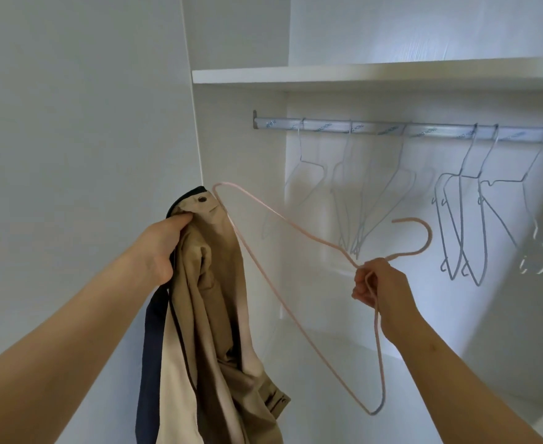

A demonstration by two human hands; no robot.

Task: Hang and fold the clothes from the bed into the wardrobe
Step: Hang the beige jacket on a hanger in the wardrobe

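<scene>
The left hand (164,248), left of centre in the frame, clenches the top edge of one beige garment (212,299), which hangs straight down. A navy strip beside it may be lining or a second piece; which cannot be told. The right hand (382,286), right of centre, pinches the neck of one pink hanger (296,226). Its long axis runs slantwise, one shoulder tip touching the garment's top by the snap and the hook pointing right. The rail (376,128) lies above and beyond, nearer the right hand, carrying six bare hangers (462,174).
</scene>
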